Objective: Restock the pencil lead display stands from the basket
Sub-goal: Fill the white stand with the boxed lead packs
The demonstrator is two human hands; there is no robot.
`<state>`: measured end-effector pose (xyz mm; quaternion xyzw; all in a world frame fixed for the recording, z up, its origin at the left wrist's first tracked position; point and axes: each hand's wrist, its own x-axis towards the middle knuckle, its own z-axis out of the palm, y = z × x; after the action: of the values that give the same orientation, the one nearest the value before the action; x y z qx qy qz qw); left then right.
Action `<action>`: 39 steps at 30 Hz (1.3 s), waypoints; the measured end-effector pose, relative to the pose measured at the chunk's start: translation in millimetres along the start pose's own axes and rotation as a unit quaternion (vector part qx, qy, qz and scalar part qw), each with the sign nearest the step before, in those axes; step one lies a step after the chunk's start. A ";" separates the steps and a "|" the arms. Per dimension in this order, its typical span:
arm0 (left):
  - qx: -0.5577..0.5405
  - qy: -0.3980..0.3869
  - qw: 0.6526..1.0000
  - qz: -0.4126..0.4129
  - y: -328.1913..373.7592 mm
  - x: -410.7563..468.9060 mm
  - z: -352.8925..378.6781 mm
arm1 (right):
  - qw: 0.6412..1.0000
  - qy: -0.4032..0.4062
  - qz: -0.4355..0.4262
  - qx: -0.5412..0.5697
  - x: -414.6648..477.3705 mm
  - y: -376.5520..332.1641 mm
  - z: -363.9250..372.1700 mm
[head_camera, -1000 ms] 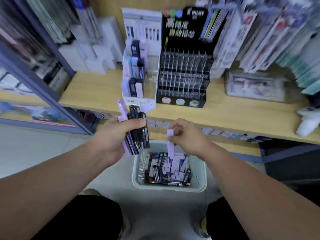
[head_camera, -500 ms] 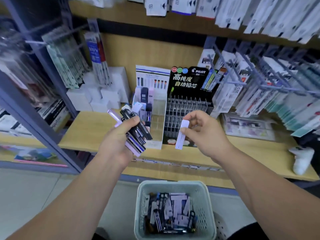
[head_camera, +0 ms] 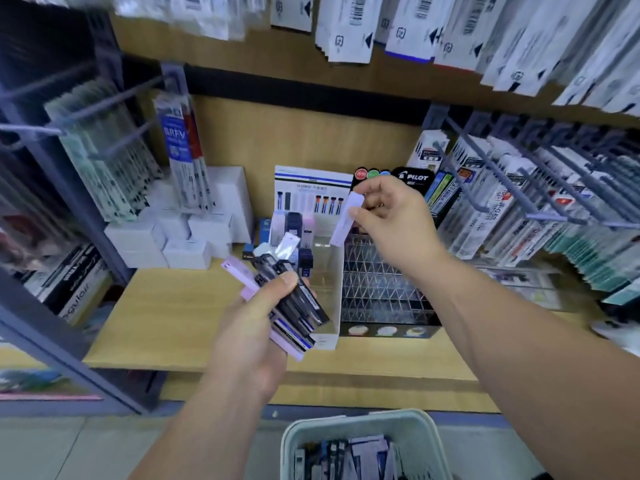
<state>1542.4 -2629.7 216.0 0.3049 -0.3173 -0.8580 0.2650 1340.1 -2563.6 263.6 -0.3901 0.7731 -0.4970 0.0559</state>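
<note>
My left hand (head_camera: 254, 327) grips a fanned bundle of pencil lead cases (head_camera: 291, 303), black, blue and lilac, in front of the white display stand (head_camera: 323, 271). My right hand (head_camera: 389, 216) pinches a single pale lilac lead case (head_camera: 347, 218) above the gap between the white stand and the black Pilot display stand (head_camera: 384, 292), whose clear slots look mostly bare. The white stand holds a few cases in its upper rows. The pale basket (head_camera: 360, 445) with several lead cases sits on the floor at the bottom edge.
The stands sit on a wooden shelf (head_camera: 166, 320). White boxes (head_camera: 180, 237) are stacked to the left. Hooks with hanging refill packs (head_camera: 519, 202) jut out at right and upper left. More packs hang overhead. A blue-grey shelf post (head_camera: 62, 341) runs along the left.
My right hand lifted the lilac case from the basket up to the stands. My left hand rose with its bundle. The view tilted upward, so the basket slid to the bottom edge.
</note>
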 end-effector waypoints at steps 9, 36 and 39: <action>0.000 -0.007 1.000 -0.011 -3.5 -5.3 -9.1 | 0.995 0.018 -0.062 -0.082 16.4 10.5 22.9; 0.041 -0.102 0.993 -0.046 2.6 -15.1 -3.3 | 0.949 -0.241 0.098 0.180 -40.2 -20.9 20.3; 0.043 -0.116 0.992 -0.037 0.4 -17.5 1.1 | 0.944 -0.272 0.084 0.169 -42.8 -21.1 16.5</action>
<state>1553.5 -2618.2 223.1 0.2260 -0.3715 -0.8820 0.1813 1389.0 -2551.6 259.5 -0.4291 0.6632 -0.4887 0.3705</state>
